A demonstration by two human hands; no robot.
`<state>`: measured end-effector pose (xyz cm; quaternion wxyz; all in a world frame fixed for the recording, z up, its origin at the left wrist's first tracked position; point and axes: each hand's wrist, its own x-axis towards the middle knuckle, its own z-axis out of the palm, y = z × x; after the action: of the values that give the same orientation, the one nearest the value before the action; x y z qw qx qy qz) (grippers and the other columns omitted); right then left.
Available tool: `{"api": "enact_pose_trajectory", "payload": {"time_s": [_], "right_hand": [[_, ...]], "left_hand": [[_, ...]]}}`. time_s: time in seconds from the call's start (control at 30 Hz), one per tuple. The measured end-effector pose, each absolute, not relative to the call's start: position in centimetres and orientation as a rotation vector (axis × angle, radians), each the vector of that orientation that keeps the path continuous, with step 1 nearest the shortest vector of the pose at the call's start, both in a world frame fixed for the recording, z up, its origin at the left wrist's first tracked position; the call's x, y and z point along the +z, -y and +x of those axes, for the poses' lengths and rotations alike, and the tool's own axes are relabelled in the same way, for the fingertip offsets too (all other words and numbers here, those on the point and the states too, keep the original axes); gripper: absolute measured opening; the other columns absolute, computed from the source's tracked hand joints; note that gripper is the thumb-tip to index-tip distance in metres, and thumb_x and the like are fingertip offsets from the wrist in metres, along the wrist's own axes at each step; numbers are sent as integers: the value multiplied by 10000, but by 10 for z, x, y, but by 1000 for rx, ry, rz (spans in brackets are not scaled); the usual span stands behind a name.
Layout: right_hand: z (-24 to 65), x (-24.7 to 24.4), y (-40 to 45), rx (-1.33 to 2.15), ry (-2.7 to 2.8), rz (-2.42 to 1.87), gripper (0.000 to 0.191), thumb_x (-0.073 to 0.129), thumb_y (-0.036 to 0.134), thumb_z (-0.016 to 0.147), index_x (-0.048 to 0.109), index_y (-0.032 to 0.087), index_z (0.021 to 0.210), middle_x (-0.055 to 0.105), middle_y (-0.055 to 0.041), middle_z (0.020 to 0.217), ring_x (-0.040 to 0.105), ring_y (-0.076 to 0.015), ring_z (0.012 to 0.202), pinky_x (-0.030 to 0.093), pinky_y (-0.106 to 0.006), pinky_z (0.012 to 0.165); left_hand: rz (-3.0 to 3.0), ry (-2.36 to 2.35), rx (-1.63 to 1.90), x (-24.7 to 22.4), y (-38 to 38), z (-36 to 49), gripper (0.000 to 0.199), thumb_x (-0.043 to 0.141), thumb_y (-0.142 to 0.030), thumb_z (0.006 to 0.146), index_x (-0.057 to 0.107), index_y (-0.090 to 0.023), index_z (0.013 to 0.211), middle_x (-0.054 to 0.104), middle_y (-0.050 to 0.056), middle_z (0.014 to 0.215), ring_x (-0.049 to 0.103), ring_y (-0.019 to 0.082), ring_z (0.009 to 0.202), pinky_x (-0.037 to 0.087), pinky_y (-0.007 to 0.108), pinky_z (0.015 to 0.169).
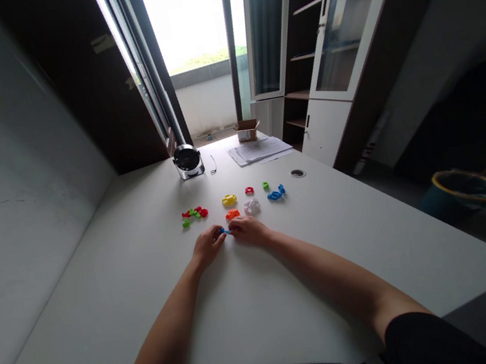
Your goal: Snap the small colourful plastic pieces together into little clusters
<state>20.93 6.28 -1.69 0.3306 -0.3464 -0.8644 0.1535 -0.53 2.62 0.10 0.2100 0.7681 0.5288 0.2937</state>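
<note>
Between my two hands is a small blue plastic piece (225, 231), its exact shape partly covered by fingers. My left hand (208, 244) pinches its left end, and my right hand (248, 230) grips the right end. Just beyond the fingers lie an orange piece (232, 214) and a clump of white pieces (252, 207). A yellow piece (229, 199) sits behind the orange one. Red and green pieces (194, 213) are grouped to the left. Farther right are a red piece (249, 190), a green piece (265, 185) and more blue pieces (276, 194).
A round black device on a stand (188, 160) stands at the back of the white table (114, 280). Papers (260, 150) and an open cardboard box (247, 130) lie at the far end. A cable hole (298, 173) is at the right. A wall borders the left side.
</note>
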Motion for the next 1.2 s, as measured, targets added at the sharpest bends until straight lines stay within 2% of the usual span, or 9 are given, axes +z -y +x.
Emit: {"api": "enact_pose_trajectory", "payload": {"time_s": [1.2], "right_hand": [[209, -17, -64, 454, 2249, -910, 63, 647, 241, 875, 670, 201, 918, 674, -28, 866, 582, -135, 748, 421, -228, 680]], "left_hand": [[2172, -1492, 768, 4, -25, -6, 228, 565, -392, 888, 662, -240, 1027, 697, 8, 830, 607, 149, 709, 436, 236, 671]]}}
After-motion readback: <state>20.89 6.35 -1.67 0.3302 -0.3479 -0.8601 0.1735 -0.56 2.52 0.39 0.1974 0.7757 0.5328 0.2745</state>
